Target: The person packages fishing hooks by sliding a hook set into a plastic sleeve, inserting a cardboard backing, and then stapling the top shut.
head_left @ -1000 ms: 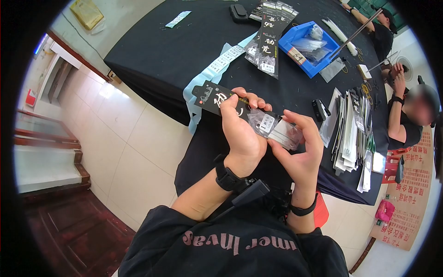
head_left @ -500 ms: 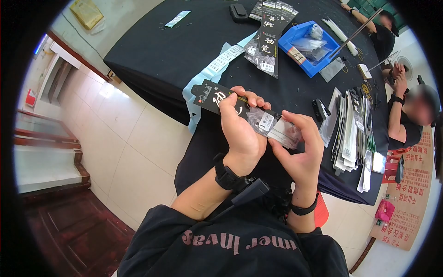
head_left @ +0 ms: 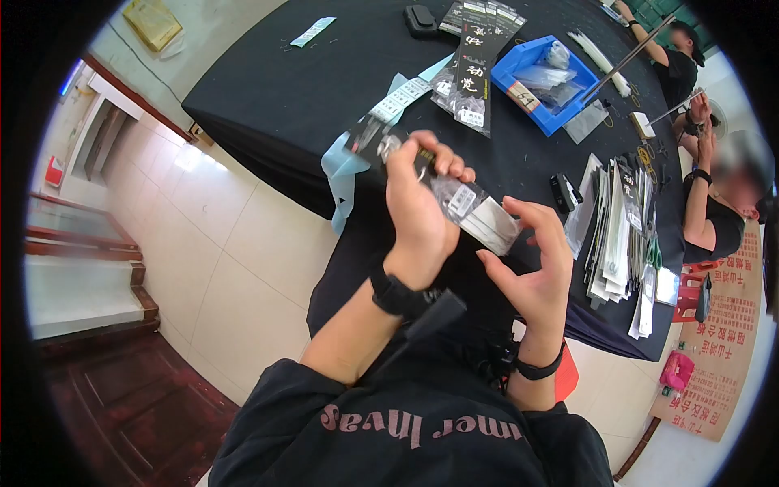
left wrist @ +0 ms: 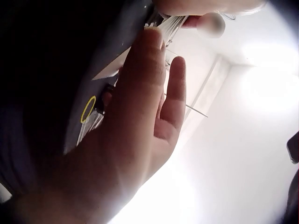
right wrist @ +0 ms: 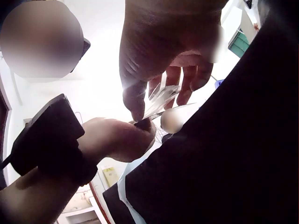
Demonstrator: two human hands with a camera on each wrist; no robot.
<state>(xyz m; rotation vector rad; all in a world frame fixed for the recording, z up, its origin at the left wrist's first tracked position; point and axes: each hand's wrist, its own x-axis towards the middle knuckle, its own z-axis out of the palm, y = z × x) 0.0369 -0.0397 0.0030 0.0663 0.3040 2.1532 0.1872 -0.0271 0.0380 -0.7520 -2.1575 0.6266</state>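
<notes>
In the head view my left hand (head_left: 420,207) grips a black hang-card package (head_left: 428,172) across its middle, thumb on top and fingers round the far edge. White lettering marks the card, whose hanging end is blurred. At its lower end a clear plastic bag (head_left: 493,227) carries a white barcode label (head_left: 462,200). Just right of that bag, my right hand (head_left: 540,264) has thumb and fingers spread apart, with a gap between the fingertips and the bag. The right wrist view shows the bag (right wrist: 163,99) edge-on between the right hand (right wrist: 170,42) and left hand (right wrist: 119,137).
A light-blue label strip (head_left: 345,166) hangs over the edge of the black-covered table (head_left: 268,105). Behind lie similar packages (head_left: 473,73) and a blue bin (head_left: 503,79) of clear bags. At right are a stapler (head_left: 565,193) and stacked packages (head_left: 608,235). Two people sit farther off.
My right thumb and fingers have let go of the bag's lower end and spread apart. The left hand has shifted slightly up and left, tilting the package more steeply.
</notes>
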